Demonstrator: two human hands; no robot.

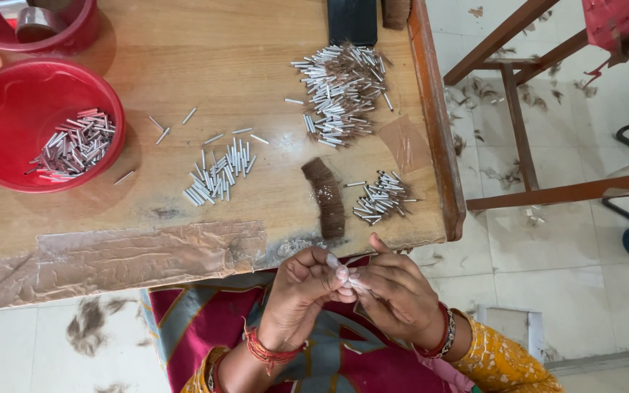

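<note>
Wooden table (pixel 183 44), tiled floor beyond. Below its near edge, left hand (pixel 301 291) and right hand (pixel 394 291) meet fingertip to fingertip, pinched on one small metal tube (pixel 353 279). On the table: three loose tube piles, one hair tuft (pixel 327 198), two red bowls.

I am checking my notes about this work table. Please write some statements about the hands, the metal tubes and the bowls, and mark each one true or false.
1. The left hand and right hand meet at the fingertips, below the table edge. True.
2. The red bowl is empty. False: it holds metal tubes.
3. A brown tuft of hair lies on the table. True.
4. All tubes lie in one pile. False: there are several separate piles.
</note>
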